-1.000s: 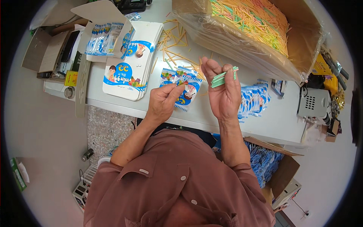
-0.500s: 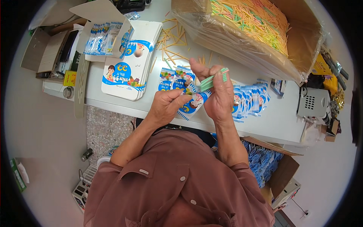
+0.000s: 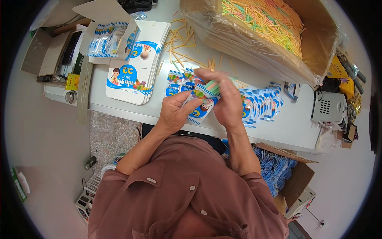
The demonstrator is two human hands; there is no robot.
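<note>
My left hand (image 3: 174, 112) pinches the edge of a small blue and white packet (image 3: 203, 108) with a cartoon figure on it, held tilted over the table's front edge. Behind the packet's upper end, my right hand (image 3: 230, 101) is closed around a bundle of green and pink striped sticks (image 3: 213, 86). Motion smears its fingers and the sticks. The stick ends meet the packet's top; how deep they sit inside cannot be made out. Two similar packets (image 3: 173, 83) lie on the table just beyond my left hand. To the right of my right hand, a fanned row of packets (image 3: 260, 104) lies overlapping.
A large plastic-lined carton (image 3: 238, 47) of coloured sticks stands at the back right. Loose sticks (image 3: 179, 44) lie scattered beside it. At the left are a stack of flat printed cartons (image 3: 129, 89) and an open box of packets (image 3: 90, 47). An open carton (image 3: 298, 175) of blue packets sits below the table.
My right hand has tipped the stick bundle lower and toward the packet's top, its fingers folding over it. The packet has turned slightly more upright in my left hand.
</note>
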